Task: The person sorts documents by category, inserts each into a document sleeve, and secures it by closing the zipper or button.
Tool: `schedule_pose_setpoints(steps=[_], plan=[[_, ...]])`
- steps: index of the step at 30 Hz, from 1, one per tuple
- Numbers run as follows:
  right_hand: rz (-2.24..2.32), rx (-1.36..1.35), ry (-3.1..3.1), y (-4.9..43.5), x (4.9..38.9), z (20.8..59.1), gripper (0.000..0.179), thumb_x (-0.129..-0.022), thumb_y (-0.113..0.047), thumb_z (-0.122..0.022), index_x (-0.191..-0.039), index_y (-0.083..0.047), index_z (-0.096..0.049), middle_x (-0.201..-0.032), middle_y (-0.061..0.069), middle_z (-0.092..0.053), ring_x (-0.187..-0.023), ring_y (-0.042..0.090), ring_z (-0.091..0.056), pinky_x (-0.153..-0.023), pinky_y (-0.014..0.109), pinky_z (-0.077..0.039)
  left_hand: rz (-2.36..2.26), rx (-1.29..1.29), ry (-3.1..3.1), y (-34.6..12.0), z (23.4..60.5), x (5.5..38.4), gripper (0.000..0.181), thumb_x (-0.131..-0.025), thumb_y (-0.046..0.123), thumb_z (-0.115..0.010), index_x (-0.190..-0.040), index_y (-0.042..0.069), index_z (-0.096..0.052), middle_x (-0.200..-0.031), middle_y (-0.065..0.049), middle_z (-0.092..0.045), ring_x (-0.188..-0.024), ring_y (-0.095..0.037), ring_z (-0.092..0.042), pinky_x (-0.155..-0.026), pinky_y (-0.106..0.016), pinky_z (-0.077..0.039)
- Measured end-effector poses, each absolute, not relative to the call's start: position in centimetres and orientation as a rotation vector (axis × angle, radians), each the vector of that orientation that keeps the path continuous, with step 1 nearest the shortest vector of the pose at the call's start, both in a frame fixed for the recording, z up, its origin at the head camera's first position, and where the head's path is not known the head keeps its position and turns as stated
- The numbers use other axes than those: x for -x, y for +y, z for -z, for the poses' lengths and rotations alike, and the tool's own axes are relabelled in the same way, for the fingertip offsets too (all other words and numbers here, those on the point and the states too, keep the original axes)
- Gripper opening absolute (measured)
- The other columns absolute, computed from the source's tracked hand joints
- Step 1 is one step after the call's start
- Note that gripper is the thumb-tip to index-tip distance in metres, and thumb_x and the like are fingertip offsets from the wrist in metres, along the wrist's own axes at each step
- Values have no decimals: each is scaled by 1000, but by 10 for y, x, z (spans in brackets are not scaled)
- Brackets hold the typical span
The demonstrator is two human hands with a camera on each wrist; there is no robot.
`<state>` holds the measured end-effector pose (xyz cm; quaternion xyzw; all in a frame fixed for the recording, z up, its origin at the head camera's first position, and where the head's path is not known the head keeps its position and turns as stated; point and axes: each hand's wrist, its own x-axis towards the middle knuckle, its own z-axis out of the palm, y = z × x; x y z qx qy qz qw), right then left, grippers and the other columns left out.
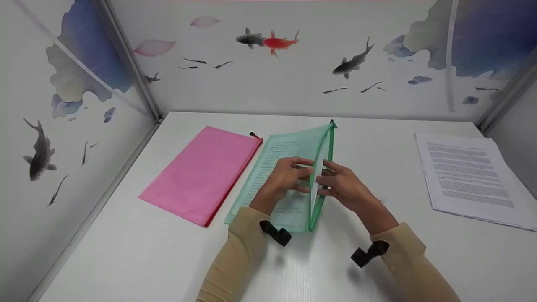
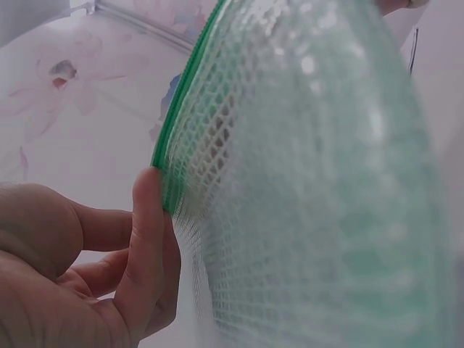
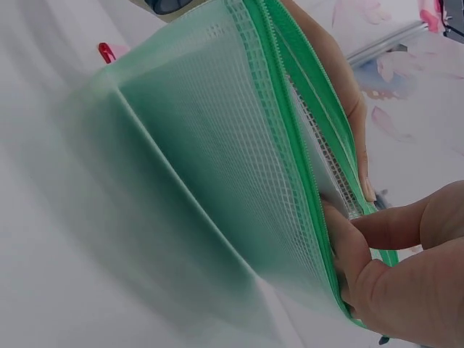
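Note:
A green mesh zipper pouch (image 1: 289,144) stands partly raised in front of me, its zip side gaping on the right. Printed lines show through it, and a white sheet (image 1: 319,161) is visible in the gap. My left hand (image 1: 287,178) pinches the left edge of the opening; in the left wrist view its fingertips (image 2: 148,185) meet the green zip edge. My right hand (image 1: 346,184) holds the other side of the opening, with curled fingers (image 3: 344,239) inside it. How far those fingers reach inside is hidden.
A pink zipper pouch (image 1: 201,172) with a red edge lies flat left of the green one. At the far right rests a stack of printed paper (image 1: 470,176). Painted partition walls (image 1: 285,84) bound the white table (image 1: 138,251) at the back and sides.

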<state>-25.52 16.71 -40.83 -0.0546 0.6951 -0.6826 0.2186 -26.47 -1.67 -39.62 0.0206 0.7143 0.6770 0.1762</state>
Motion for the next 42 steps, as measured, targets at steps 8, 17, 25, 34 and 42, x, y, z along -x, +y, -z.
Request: schedule_pose_setpoints(steps=[8, 17, 25, 34, 42], plan=[[1883, 165, 1923, 161, 258, 412, 70, -102, -9, -49, -161, -7, -12, -158, 22, -36, -124, 19, -62, -91, 26, -58, -1911, -70, 2019, -17, 397, 264, 26, -97, 13, -65, -122, 10, -69, -113, -11, -70, -97, -19, -69, -66, -31, -63], [1902, 136, 1917, 157, 257, 413, 71, -101, -7, -48, -161, -6, -9, -159, 23, -33, -134, 28, -55, -93, 28, -58, -1911, -101, 2029, -17, 396, 262, 26, -98, 13, -64, -123, 9, -68, -113, -12, -70, -94, -18, -69, -65, -30, -62], [1909, 139, 1909, 156, 258, 414, 71, -102, -8, -49, -161, -6, -9, -160, 24, -32, -138, 34, -50, -96, 31, -57, -1923, -87, 2023, -19, 397, 264, 26, -98, 12, -64, -122, 9, -69, -111, -12, -70, -94, -19, -70, -65, -31, -62], [1939, 133, 1911, 159, 259, 406, 67, -103, -11, -49, -160, -4, -14, -159, 22, -35, -138, 29, -51, -99, 30, -55, -1954, -58, 2011, -24, 393, 269, 26, -98, 13, -63, -124, 12, -69, -117, -10, -70, -98, -21, -71, -71, -34, -63], [2000, 135, 1888, 168, 260, 394, 60, -105, -11, -45, -158, -1, -19, -162, 19, -31, -144, 33, -43, -106, 33, -50, -1953, -30, 2030, -30, 391, 270, 28, -99, 12, -63, -126, 11, -68, -117, -10, -70, -97, -20, -71, -72, -34, -63]])
